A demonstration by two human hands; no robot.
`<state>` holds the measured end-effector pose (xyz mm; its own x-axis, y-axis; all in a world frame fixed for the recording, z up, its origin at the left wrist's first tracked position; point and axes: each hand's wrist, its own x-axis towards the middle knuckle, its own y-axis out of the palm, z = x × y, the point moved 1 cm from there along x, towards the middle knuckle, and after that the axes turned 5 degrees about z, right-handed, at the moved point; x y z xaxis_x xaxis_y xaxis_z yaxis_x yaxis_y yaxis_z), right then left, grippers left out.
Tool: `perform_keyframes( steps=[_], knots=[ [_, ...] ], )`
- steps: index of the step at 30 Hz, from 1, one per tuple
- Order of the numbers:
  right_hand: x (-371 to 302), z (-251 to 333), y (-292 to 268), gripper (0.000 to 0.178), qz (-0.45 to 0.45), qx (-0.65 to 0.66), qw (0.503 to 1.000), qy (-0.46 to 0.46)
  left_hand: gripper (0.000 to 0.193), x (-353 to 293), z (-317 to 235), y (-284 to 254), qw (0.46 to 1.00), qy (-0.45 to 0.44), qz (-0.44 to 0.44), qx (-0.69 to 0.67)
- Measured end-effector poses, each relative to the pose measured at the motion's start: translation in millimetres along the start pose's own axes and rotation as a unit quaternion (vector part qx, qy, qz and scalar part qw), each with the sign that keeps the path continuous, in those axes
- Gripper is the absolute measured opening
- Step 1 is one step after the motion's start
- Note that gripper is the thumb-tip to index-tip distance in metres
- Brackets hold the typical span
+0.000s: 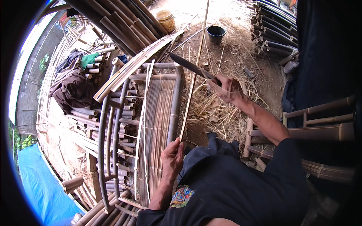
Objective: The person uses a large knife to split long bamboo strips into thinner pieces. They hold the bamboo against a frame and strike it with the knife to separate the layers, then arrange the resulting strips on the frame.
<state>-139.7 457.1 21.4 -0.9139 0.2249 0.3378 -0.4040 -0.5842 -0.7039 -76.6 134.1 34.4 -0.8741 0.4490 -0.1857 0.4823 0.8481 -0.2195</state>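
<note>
Straw-littered dirt floor; left hand point(172, 158) fingers grip thin bamboo strip point(191, 88); right hand point(228, 88) fingers grip dark knife point(188, 64).

**Desk:** Packages, labels, signs, screens: what do you log?

**Operator:** Two entries.

Item one: a round cream-yellow pail point(166, 19), open-topped and upright on the bare ground at the top of my view. It stands near a black bucket point(216, 33) but apart from it. I cannot tell whether it bears any label.

Item two: a printed emblem point(182, 196), roughly round, in red, yellow, blue and green. It sits on the dark shirt point(233, 188), low in the centre.

**Desk:** Signs or screens?

**Operator:** I see none.
</note>
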Motion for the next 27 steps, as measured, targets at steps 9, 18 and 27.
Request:
perform_keyframes(
  steps=[9, 18, 27],
  knots=[
    [39.8, -93.5, -49.4, 0.068, -0.079, -0.180, 0.980, 0.037, 0.015, -40.8, 22.8, -17.7, 0.999, -0.011, 0.049, 0.014],
    [79.5, -174.2, -158.2, 0.078, -0.053, -0.138, 0.962, 0.228, 0.016, -132.1, 95.1, -83.5, 0.992, -0.028, 0.027, 0.124],
    [39.1, -48.3, -88.3, 0.062, -0.014, -0.073, 0.995, 0.065, 0.031, -32.4, 35.0, -42.7, 0.988, -0.126, 0.010, -0.092]
  ],
)
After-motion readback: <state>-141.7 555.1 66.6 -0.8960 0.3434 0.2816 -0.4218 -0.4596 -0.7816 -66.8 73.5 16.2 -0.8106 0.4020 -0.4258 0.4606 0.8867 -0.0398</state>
